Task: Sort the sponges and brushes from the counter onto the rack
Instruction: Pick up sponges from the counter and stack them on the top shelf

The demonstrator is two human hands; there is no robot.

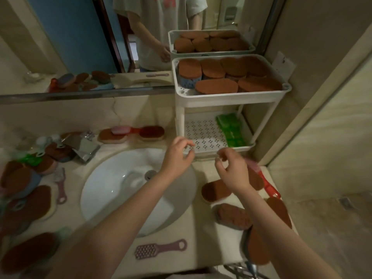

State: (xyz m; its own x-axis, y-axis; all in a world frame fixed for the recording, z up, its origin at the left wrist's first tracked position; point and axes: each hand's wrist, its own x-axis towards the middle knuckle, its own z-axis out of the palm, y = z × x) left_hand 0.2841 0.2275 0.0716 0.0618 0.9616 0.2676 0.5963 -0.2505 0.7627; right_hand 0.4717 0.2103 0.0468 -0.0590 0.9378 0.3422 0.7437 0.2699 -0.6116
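Left hand at rack's edge

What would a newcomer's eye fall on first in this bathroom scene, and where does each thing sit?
The white rack at the right stands out, its top tier packed with brown sponges and a green brush alone on the lower tier. In the middle the left hand and right hand hover before it, fingers loosely curled, near the white sink. More sponges and brushes litter the counter on both sides.
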